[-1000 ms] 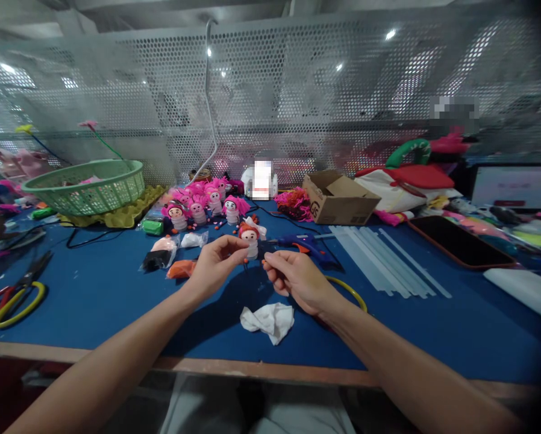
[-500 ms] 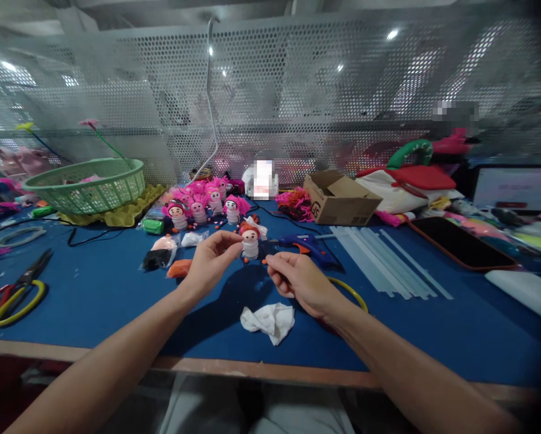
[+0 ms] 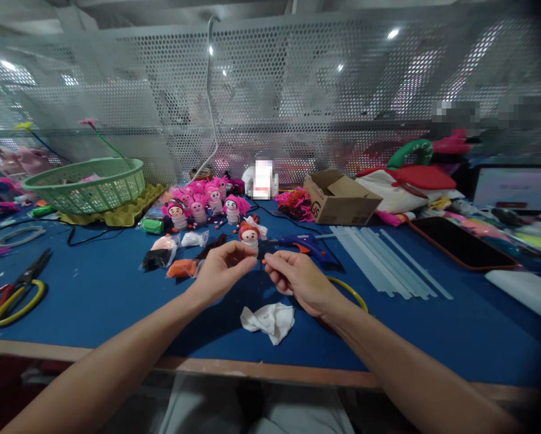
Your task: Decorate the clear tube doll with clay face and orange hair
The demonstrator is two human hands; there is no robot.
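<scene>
A small doll [image 3: 250, 235] with red hair and a white body stands above the blue table [image 3: 94, 301], just behind my fingers. My left hand [image 3: 220, 271] is closed, its fingertips pinched at the doll's base. My right hand [image 3: 297, 278] is closed too, pinching something small and dark that I cannot make out, close to the left fingertips. A crumpled white tissue [image 3: 268, 319] lies just below both hands.
Several pink-haired dolls [image 3: 205, 205] stand behind, next to a green basket [image 3: 87, 184]. A blue glue gun [image 3: 306, 244], clear glue sticks [image 3: 383, 259], a cardboard box [image 3: 340, 199] and a dark tray [image 3: 460, 241] lie right. Scissors [image 3: 12, 289] lie left.
My left hand has lowered and come in toward my right, so the fingertips nearly meet; the doll now shows above the fingers instead of between them.
</scene>
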